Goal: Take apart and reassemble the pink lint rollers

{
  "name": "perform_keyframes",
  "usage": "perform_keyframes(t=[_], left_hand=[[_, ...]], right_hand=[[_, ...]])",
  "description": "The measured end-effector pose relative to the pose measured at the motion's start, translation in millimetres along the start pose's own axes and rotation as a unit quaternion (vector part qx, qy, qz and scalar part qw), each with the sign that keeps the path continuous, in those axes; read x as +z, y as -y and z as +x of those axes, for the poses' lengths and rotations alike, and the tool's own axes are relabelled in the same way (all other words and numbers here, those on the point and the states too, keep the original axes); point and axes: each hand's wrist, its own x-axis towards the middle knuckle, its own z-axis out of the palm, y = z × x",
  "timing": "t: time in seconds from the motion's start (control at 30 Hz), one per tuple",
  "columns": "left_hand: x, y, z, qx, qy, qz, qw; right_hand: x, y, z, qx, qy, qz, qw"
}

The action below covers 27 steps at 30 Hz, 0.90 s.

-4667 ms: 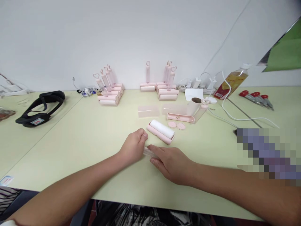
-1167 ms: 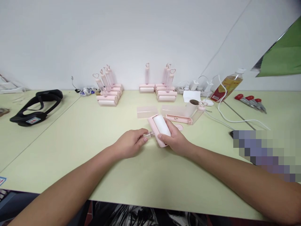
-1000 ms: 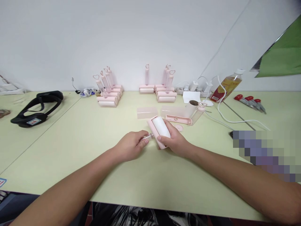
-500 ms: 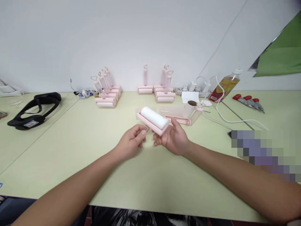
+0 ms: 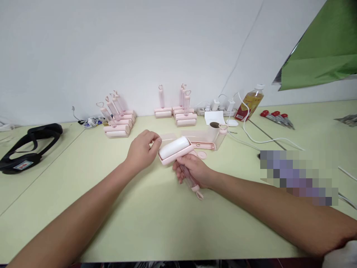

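A pink lint roller (image 5: 176, 149) with a white sticky roll is held above the table in my right hand (image 5: 195, 169). The fingers wrap its clear handle, and the heart-shaped loop at the end points down toward me. My left hand (image 5: 143, 150) is beside the roller's left end, fingers curled and thumb against the forefinger; whether anything thin is between them is unclear. Behind the roller lie a pink open cover piece (image 5: 205, 145), clear pale-pink cover parts (image 5: 195, 134), a pink round cap (image 5: 202, 155), a cardboard-cored roll (image 5: 213, 128) and another clear handle (image 5: 221, 137).
Assembled lint rollers stand in groups at the back left (image 5: 117, 131) and back centre (image 5: 186, 120). A black headset strap (image 5: 30, 149) lies left. Rightward are a drink bottle (image 5: 249, 102), red-capped markers (image 5: 277, 118), white cables (image 5: 259, 141) and an overhanging green sheet (image 5: 318, 52).
The lint roller has swung round so its handle now points toward me. My right hand has taken the handle, and my left hand has let go of it and moved to the roll's left end.
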Motion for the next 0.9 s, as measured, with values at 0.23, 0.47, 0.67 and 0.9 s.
perform_keyframes(t=[0.23, 0.47, 0.67, 0.9], left_hand=[[50.2, 56.6, 22.6, -0.052, 0.093, -0.047, 0.993], [17.8, 28.7, 18.6, -0.176, 0.07, -0.401, 0.896], [9.7, 9.0, 12.2, -0.127, 0.22, -0.406, 0.878], [18.4, 17.0, 13.8, -0.177, 0.058, -0.433, 0.882]], right_hand=[[0.6, -0.4, -1.5, 0.005, 0.01, -0.001, 1.0], [-0.1, -1.0, -1.1, 0.006, -0.001, -0.002, 1.0], [0.7, -5.0, -1.8, -0.021, -0.024, -0.032, 0.999], [2.0, -5.4, 0.5, -0.07, -0.069, -0.003, 0.995]])
